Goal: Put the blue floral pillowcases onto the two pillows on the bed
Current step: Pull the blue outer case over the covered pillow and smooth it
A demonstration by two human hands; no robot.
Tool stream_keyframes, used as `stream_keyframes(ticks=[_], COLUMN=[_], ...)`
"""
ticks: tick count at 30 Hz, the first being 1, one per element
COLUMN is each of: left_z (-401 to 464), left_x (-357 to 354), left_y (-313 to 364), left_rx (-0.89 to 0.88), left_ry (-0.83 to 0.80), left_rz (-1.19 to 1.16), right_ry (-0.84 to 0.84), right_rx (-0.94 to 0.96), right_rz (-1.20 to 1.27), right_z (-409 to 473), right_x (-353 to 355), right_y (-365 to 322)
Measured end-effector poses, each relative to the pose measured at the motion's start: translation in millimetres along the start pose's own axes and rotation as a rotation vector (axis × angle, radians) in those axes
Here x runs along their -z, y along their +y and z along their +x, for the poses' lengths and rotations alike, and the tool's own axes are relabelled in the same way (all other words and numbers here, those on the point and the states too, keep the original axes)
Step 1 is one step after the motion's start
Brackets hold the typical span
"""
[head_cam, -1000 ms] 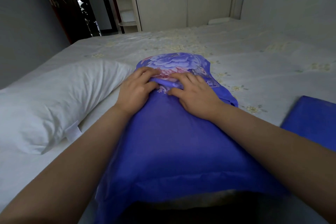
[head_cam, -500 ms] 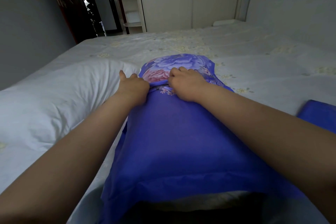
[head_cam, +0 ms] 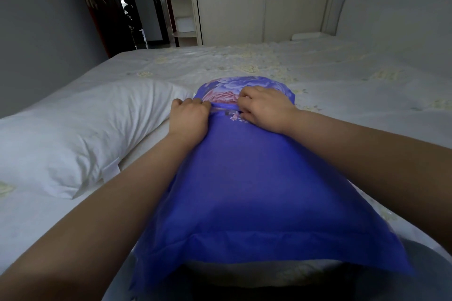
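A pillow in a blue floral pillowcase (head_cam: 256, 178) lies lengthwise in front of me on the bed. Its plain blue back faces up, and pink and lilac flowers show at the far end. My left hand (head_cam: 189, 118) and my right hand (head_cam: 263, 110) sit side by side near that far end, fingers curled round the folded hem of the pillowcase's opening. A bare white pillow (head_cam: 73, 134) lies to the left, close beside the covered one. The second pillowcase is out of view.
The bed (head_cam: 342, 85) has a pale sheet with faint yellow flowers. A white headboard (head_cam: 391, 7) stands at the right. A white wardrobe (head_cam: 244, 19) and an open dark doorway (head_cam: 127, 7) lie beyond the bed's far side.
Both hands have slid toward the far end along the hem and closed on it. My view has lifted, so the blue cloth at the right edge has left the frame.
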State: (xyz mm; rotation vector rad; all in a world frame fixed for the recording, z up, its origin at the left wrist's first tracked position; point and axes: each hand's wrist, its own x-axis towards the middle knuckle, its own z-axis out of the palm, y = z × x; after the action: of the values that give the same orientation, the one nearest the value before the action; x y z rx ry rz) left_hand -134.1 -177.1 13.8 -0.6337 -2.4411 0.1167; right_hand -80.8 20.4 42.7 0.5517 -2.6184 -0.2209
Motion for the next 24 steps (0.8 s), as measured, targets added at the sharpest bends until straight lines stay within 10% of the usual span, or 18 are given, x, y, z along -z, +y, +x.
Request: stream_keyframes(ticks=[13,24], left_z=[-5,-5], left_x=[2,10], left_y=[15,17], left_rx=[0.167,0.168], left_ry=[0.118,0.242], left_rz=[-0.157,-0.217], right_ry=[-0.376,-0.268], right_rx=[-0.227,-0.174], right_rz=[0.457,-0.355], right_z=[35,27], right_x=[4,16], right_y=[-25,-13])
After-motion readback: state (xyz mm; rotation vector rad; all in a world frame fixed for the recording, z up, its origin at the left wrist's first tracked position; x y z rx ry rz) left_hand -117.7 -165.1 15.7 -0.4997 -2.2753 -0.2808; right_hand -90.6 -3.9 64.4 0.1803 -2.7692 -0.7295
